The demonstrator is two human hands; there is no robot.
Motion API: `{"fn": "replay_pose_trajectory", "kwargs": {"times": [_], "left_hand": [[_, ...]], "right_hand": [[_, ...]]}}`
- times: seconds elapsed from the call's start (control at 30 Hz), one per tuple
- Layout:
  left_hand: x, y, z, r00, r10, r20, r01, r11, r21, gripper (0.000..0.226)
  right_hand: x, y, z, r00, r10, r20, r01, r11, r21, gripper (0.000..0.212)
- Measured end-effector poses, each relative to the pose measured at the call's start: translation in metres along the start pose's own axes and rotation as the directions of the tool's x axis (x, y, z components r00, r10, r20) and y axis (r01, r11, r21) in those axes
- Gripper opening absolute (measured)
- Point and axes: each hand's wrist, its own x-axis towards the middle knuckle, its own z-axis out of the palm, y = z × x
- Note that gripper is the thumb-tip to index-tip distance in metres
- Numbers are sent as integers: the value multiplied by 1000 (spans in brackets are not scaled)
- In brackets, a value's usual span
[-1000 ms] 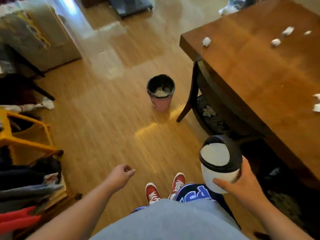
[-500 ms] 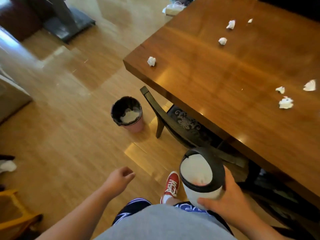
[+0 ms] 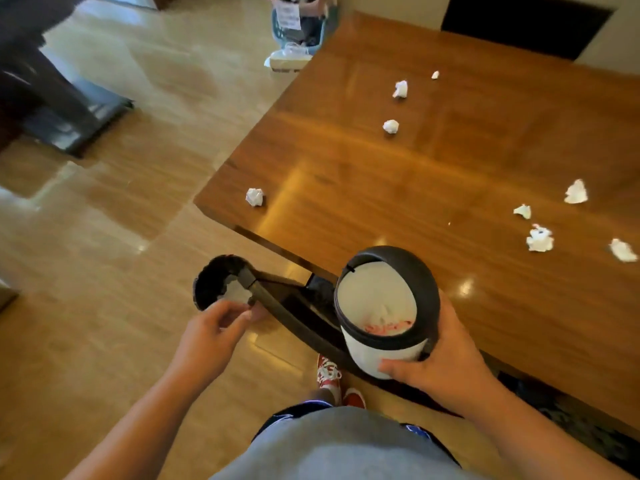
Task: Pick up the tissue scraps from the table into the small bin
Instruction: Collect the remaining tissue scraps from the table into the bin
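Note:
My right hand (image 3: 440, 362) grips a small white bin (image 3: 377, 313) with a black swing-lid rim, held just off the near edge of the wooden table (image 3: 346, 216). Several crumpled white tissue scraps lie on the table: one near the left corner (image 3: 255, 197), two farther back (image 3: 390, 126) (image 3: 400, 89), and a cluster at the right (image 3: 539, 239). My left hand (image 3: 211, 330) is low on the left, fingers apart and empty, its fingertips by the top end of a dark chair back (image 3: 294, 313).
A second bin with a black liner (image 3: 211, 275) stands on the floor beside the chair, with tissue inside. The chair is tucked under the table's near edge. A blue basket (image 3: 298, 26) sits on the floor past the far corner, and a dark furniture base (image 3: 69, 123) lies at left.
The view has swung toward the table as I stepped closer. My right hand has raised the small bin up to the table edge. My left hand has moved forward to the chair back.

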Motion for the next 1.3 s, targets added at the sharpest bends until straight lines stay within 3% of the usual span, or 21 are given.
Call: {"fn": "replay_pose_trajectory", "kwargs": {"times": [0.23,0.43,0.63,0.77,0.9,1.07,1.13,1.3], "left_hand": [[116,89,43,960,139,242,-154,987,46,4],[162,159,127,823,239,515,-339,935,108,13],[166,233,221,659,318,682,-491,868,70,35],[158,281,285,624,397,673,-642,752,151,44],[152,321,349,585,471,660,-778,557,292,57],[153,363,412,575,428,697,-818,327,473,71],[155,370,427,584,389,713,-811,309,496,70],[153,367,446,620,355,700,-784,313,536,39]], "right_hand": [[39,17,-61,914,176,-365,-197,980,-20,101],[15,42,-117,741,303,-599,-319,944,83,100],[-24,73,-179,584,365,-725,-406,905,129,108],[-39,94,-221,516,406,-754,-455,876,160,117],[-50,117,-259,527,447,-723,-463,864,196,126],[-65,142,-292,583,466,-665,-422,874,242,126],[-72,149,-303,601,482,-638,-412,870,271,122],[-81,160,-331,641,472,-605,-401,878,260,115]]}}
